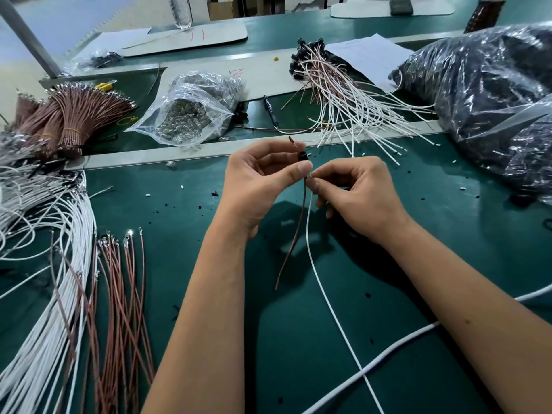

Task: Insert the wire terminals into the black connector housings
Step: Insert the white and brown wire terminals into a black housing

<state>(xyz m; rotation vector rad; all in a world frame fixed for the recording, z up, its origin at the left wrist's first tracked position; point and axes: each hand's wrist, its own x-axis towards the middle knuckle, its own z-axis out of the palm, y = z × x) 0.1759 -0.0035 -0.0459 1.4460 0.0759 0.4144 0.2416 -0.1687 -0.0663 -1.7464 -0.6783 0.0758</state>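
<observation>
Head view: left hand [263, 180] pinches black housing [302, 156]; right hand [355, 192] pinches white wire [328, 297], seemingly just below housing.

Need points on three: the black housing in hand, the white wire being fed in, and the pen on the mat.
black connector housing [303, 155], head view, on its dark body between the left fingers.
white wire [328, 306], head view, on its mid-length over the mat.
pen [270, 111], head view, on its barrel.
</observation>
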